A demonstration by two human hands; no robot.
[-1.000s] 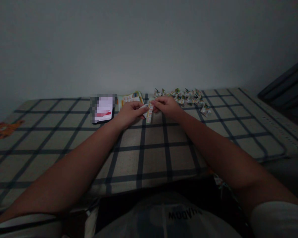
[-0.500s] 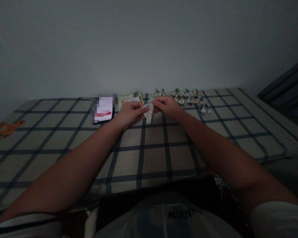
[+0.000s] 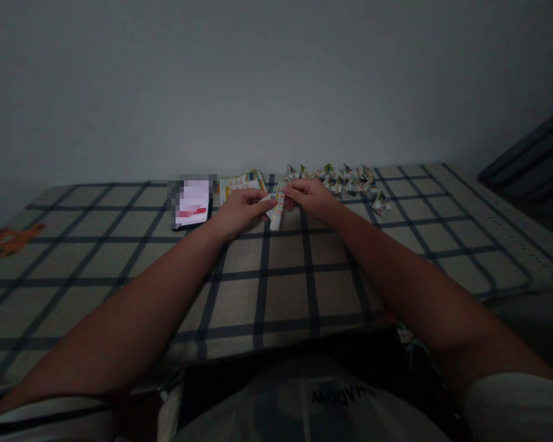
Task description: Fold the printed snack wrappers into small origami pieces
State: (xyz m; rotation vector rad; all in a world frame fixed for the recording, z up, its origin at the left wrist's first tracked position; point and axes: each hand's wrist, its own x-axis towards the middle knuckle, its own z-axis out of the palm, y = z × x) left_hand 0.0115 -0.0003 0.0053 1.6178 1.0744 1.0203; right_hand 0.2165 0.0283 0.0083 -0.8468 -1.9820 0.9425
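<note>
Between my hands is a narrow folded paper strip (image 3: 277, 216), white with orange and yellow print, its lower end hanging toward me. My left hand (image 3: 244, 210) pinches its left side between thumb and fingers. At the strip's upper right, my right hand (image 3: 308, 195) grips the paper with its thumb and fingertips; some fingertips are hidden behind it. Just beyond my left hand lies a stack of printed paper sheets (image 3: 246, 182). Several small folded paper pieces (image 3: 350, 179) sit in a cluster beyond my right hand, and one folded piece (image 3: 381, 204) stands apart to the right.
A phone (image 3: 192, 205) with a lit, partly blurred screen lies left of the paper stack. The checked tablecloth (image 3: 286, 282) covers the table up to the wall (image 3: 276, 86). An orange printed figure (image 3: 13, 239) shows at the far left, a dark slatted object (image 3: 529, 156) at the right.
The strip has shifted slightly in my fingers, and its lower end now shows whiter with less print. Both hands stay in nearly the same place.
</note>
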